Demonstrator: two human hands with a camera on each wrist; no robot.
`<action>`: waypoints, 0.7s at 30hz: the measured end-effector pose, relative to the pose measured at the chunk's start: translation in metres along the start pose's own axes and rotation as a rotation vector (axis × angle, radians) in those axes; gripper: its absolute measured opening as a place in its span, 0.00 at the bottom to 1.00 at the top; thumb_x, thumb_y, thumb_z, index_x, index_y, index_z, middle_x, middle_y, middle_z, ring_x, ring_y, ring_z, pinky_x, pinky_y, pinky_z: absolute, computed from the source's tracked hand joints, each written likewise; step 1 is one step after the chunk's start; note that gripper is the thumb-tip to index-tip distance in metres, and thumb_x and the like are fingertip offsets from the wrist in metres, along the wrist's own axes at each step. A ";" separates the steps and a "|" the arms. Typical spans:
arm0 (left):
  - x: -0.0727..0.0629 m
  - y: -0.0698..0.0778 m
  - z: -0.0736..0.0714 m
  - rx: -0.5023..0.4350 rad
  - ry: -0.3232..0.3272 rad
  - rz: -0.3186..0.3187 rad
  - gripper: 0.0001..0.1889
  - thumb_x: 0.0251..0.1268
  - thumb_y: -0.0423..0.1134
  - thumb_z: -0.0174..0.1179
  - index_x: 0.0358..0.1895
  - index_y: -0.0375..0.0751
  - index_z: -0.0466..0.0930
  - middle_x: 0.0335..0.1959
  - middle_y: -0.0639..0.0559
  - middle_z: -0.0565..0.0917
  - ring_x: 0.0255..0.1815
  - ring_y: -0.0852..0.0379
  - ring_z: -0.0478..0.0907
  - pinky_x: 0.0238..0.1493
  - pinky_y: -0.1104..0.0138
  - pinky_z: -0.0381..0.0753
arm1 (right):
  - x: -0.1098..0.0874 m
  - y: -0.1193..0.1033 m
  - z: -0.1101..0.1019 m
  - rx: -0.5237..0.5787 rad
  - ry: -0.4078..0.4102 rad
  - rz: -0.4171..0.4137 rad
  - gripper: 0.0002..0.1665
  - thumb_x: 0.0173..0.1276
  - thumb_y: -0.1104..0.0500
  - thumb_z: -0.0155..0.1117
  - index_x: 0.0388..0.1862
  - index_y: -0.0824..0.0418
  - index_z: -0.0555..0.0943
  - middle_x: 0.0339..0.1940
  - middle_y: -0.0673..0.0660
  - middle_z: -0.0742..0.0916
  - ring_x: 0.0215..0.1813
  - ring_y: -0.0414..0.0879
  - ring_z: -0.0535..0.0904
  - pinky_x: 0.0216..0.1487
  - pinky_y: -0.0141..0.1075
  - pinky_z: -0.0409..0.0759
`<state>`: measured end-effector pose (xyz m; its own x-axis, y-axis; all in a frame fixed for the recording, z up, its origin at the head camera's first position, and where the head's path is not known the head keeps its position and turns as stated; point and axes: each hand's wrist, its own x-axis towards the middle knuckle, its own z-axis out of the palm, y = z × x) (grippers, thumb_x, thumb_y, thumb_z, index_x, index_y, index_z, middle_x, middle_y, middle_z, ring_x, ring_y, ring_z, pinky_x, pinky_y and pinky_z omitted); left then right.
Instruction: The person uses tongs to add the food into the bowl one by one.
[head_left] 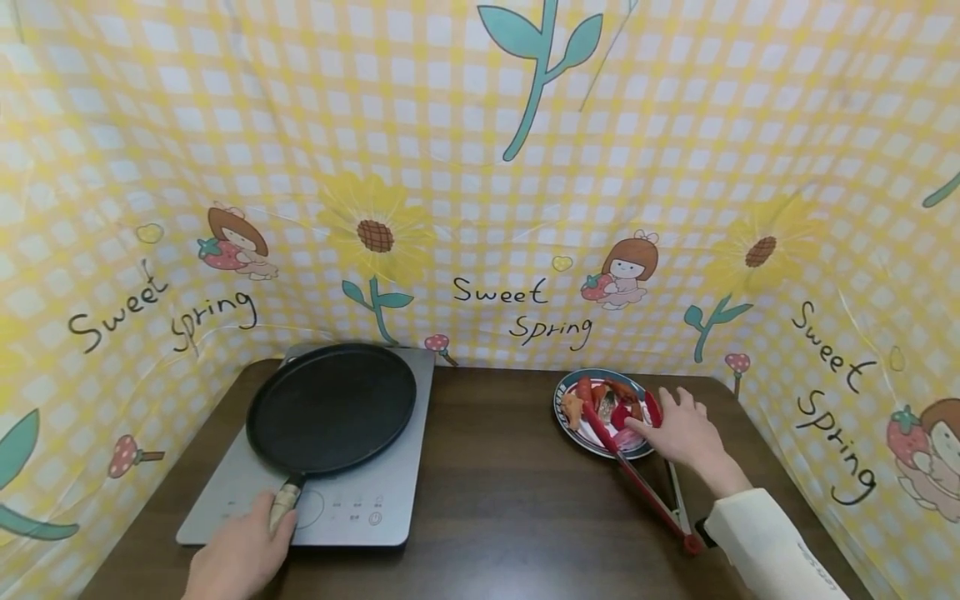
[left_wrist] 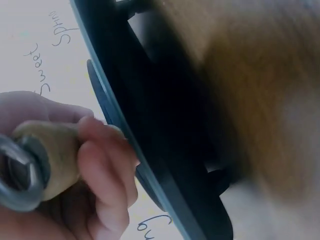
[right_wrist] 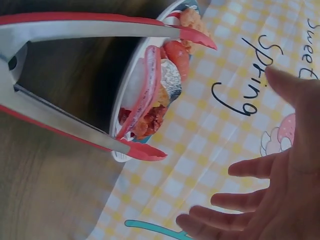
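"Pale sleeve (head_left: 768,537) nearest, at four o'clock. What's at the end of it?"

"Right hand (head_left: 686,433), fingers spread, holding nothing. It hovers by the plate's (head_left: 572,429) three o'clock side, and the right wrist view shows it apart from the tongs (head_left: 645,487)."

"How do the tongs lie?"

"Their tips are over the plate, arms apart, with the hinge end pointing towards five o'clock from it, above the worktop (head_left: 487,467). Between the arms I see a red sausage-like piece (right_wrist: 176,56), a pink strip (right_wrist: 149,85) and other food."

"So the plate is at four o'clock too. And the left hand (head_left: 243,546)?"

"Between seven and eight o'clock, fingers curled round the handle (head_left: 283,504) of the black pan (head_left: 330,408). A metal ring (left_wrist: 22,200) shows at the handle's end."

"Where's the pan?"

"Eight o'clock, over the silver hotplate (head_left: 225,492). Its handle points to seven."

"And at twelve?"

"Yellow checked cloth (head_left: 480,208), printed with flowers and 'Sweet Spring'."
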<state>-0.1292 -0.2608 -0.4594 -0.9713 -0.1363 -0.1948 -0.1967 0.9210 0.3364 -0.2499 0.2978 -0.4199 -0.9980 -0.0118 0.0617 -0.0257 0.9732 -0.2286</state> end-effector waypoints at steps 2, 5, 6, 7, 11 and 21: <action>0.000 0.000 0.001 0.011 -0.007 -0.031 0.34 0.69 0.58 0.45 0.57 0.25 0.64 0.32 0.32 0.78 0.30 0.40 0.77 0.25 0.49 0.72 | -0.002 0.001 -0.001 0.016 0.010 0.005 0.59 0.60 0.29 0.56 0.66 0.78 0.60 0.63 0.81 0.62 0.60 0.78 0.58 0.49 0.66 0.66; 0.001 0.000 0.002 0.010 -0.016 -0.060 0.36 0.69 0.60 0.44 0.58 0.23 0.63 0.35 0.29 0.77 0.32 0.37 0.77 0.28 0.48 0.73 | -0.004 0.001 -0.003 0.042 0.017 0.005 0.56 0.61 0.31 0.56 0.65 0.78 0.61 0.61 0.80 0.64 0.59 0.76 0.60 0.49 0.65 0.67; 0.000 0.000 0.002 0.007 -0.013 -0.057 0.36 0.70 0.59 0.44 0.58 0.23 0.62 0.36 0.28 0.77 0.33 0.37 0.77 0.28 0.48 0.73 | -0.005 0.001 -0.003 0.050 0.019 0.002 0.54 0.62 0.32 0.56 0.65 0.79 0.61 0.61 0.80 0.64 0.59 0.76 0.61 0.49 0.65 0.67; 0.000 -0.001 0.002 0.001 -0.011 -0.053 0.36 0.70 0.59 0.43 0.58 0.23 0.62 0.35 0.28 0.77 0.33 0.37 0.77 0.28 0.48 0.73 | -0.006 0.001 -0.004 0.056 0.020 0.002 0.54 0.63 0.33 0.56 0.64 0.79 0.62 0.60 0.80 0.65 0.58 0.76 0.61 0.49 0.65 0.67; 0.000 -0.001 0.003 -0.024 0.001 -0.030 0.35 0.71 0.59 0.42 0.59 0.24 0.62 0.35 0.29 0.77 0.33 0.36 0.77 0.27 0.48 0.72 | -0.012 0.000 -0.006 0.085 0.019 0.010 0.50 0.64 0.36 0.57 0.63 0.80 0.62 0.59 0.81 0.65 0.58 0.76 0.62 0.51 0.64 0.66; -0.001 -0.001 0.007 -0.029 -0.003 -0.053 0.36 0.71 0.59 0.41 0.59 0.23 0.62 0.38 0.26 0.76 0.36 0.33 0.77 0.30 0.46 0.73 | -0.028 -0.002 -0.006 0.178 -0.003 0.028 0.50 0.66 0.36 0.55 0.63 0.80 0.61 0.59 0.82 0.65 0.59 0.77 0.60 0.54 0.65 0.62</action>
<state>-0.1273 -0.2593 -0.4658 -0.9590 -0.1832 -0.2162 -0.2516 0.9015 0.3522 -0.2217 0.2977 -0.4155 -0.9986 0.0136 0.0503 -0.0076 0.9171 -0.3986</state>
